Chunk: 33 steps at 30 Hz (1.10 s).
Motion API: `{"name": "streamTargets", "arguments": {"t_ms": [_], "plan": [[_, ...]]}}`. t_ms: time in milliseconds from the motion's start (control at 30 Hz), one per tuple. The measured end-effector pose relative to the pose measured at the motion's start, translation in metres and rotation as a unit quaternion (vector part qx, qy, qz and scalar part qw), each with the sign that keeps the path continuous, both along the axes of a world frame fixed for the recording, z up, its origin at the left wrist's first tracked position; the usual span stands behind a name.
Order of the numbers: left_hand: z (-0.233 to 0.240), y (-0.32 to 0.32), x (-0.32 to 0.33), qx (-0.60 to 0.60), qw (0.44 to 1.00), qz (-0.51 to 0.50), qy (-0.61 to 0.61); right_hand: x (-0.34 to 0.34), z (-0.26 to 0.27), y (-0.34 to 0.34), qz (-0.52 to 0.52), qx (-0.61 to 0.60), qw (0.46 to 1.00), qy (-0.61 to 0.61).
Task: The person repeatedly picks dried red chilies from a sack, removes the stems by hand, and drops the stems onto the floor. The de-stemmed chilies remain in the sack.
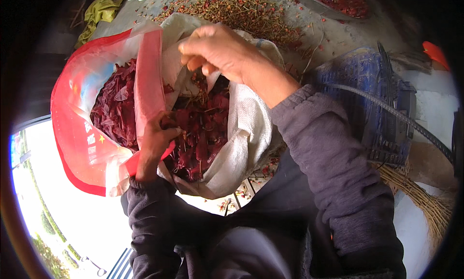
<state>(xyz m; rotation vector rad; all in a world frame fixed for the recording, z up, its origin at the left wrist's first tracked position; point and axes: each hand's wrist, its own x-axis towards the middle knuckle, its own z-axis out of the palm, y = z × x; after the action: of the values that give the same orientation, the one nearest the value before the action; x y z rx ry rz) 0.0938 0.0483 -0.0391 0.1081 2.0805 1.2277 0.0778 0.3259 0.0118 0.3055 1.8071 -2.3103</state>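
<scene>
Two open sacks stand side by side before me. The red and white bag (pixel 76 152) on the left holds dark red dried petals or calyces (pixel 117 105). Dark red plant pieces with pale stems (pixel 199 137) fill the white woven sack (pixel 250 123). My left hand (pixel 159 137) is at the edge between the two, with thumb and fingers close together over the white sack's contents; whether something small is between them is unclear. Above the white sack's far part is my right hand (pixel 214 50), fingers curled, and I cannot tell if it holds anything.
Stalks and red bits (pixel 239 14) lie heaped on the floor beyond the sacks. A wide basin of red pieces (pixel 340 3) is at the top right. On the right are a blue plastic crate (pixel 362 98), a ribbed bar (pixel 409 121) and a twig broom (pixel 420 199). Yellow cloth (pixel 99 14) lies top left.
</scene>
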Motion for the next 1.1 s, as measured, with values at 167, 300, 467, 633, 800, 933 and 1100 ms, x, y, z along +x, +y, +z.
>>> {"name": "streamTargets", "arguments": {"t_ms": [167, 300, 467, 633, 800, 933, 1100], "plan": [[0.028, 0.027, -0.001, 0.087, 0.992, 0.091, 0.024, 0.01, -0.007, -0.013, 0.082, 0.139, 0.987, -0.023], [0.027, 0.036, -0.008, 0.151, 0.978, 0.139, 0.039, 0.013, -0.015, -0.018, 0.153, 0.152, 0.976, -0.033], [0.018, 0.032, -0.015, 0.128, 0.984, 0.094, 0.08, 0.015, -0.023, -0.039, 0.193, 0.134, 0.972, -0.028], [0.015, 0.026, -0.016, 0.159, 0.98, 0.084, 0.09, 0.014, -0.027, -0.051, 0.201, 0.227, 0.952, 0.037], [0.016, 0.026, -0.015, 0.185, 0.973, 0.086, 0.111, 0.016, -0.034, -0.054, 0.19, 0.227, 0.954, 0.051], [0.016, 0.029, -0.014, 0.168, 0.974, 0.091, 0.121, 0.016, -0.037, -0.055, 0.173, 0.277, 0.942, 0.075], [0.02, 0.026, -0.017, 0.121, 0.985, 0.092, 0.077, 0.015, -0.036, -0.054, 0.169, 0.233, 0.957, 0.032]]}}
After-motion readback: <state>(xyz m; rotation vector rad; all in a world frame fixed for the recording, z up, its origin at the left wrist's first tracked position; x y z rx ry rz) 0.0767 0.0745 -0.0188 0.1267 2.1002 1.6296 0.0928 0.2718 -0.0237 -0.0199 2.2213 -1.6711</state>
